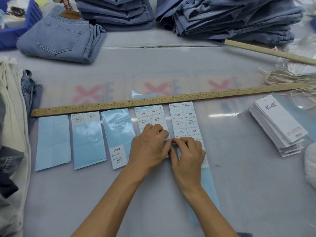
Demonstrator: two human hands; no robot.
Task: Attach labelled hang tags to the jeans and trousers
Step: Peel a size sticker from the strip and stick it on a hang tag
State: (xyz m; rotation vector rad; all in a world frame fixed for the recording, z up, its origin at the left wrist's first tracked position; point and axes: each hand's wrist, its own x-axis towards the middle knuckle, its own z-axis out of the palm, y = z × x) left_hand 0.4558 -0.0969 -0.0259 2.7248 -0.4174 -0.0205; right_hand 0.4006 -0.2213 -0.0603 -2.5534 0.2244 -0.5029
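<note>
At the frame's centre, both hands meet over the label sheets: the left hand [148,147] and right hand [186,154] pinch a white label [168,139] between curled fingers. Five sheets [118,132] lie below a long ruler [153,100]. Hang tags [280,124] are stacked at right; folded jeans [59,36] and trousers [230,19] fill the top of the table [239,168].

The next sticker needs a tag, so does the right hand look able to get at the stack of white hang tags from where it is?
Probably yes. The stack of white hang tags lies to the right of the right hand, with only bare table between them, but that hand is busy pinching a sticker.
</note>
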